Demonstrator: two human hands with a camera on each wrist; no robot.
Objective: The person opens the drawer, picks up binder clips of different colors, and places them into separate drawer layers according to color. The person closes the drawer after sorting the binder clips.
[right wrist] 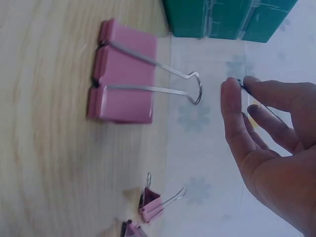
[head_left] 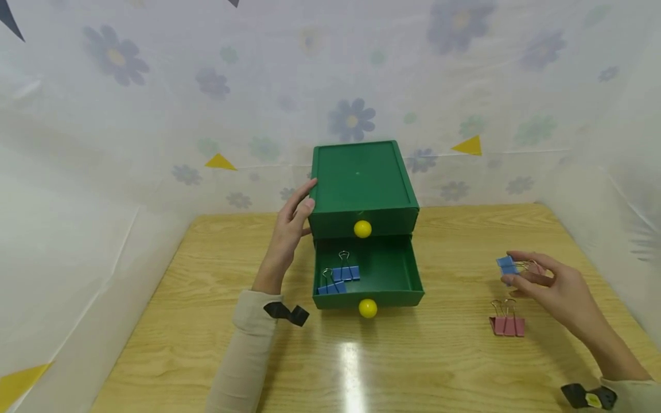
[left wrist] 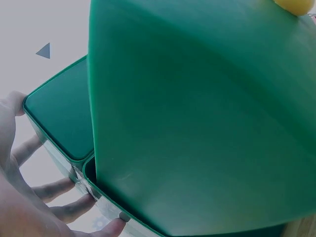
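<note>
While the left hand [head_left: 290, 229] rests with straight fingers against the upper left side of the green drawer box [head_left: 361, 183], the right hand [head_left: 547, 284] pinches a blue binder clip [head_left: 508, 267] by its wire handles, lifted just above the wooden table [head_left: 206, 344] at about three o'clock from the box. The lower drawer [head_left: 392, 269] stands pulled out toward six o'clock, its yellow knob [head_left: 368, 308] at the front; the upper drawer is closed, with a second yellow knob [head_left: 362, 229]. Two more blue clips [head_left: 338, 278] lie in the left part of the open drawer — touching or nearly so. A pink binder clip [head_left: 508, 324] lies flat on the table at six o'clock from the held clip, near the right hand but apart from it. The right wrist view shows smaller pink clips [right wrist: 150, 205] on the table as well.
</note>
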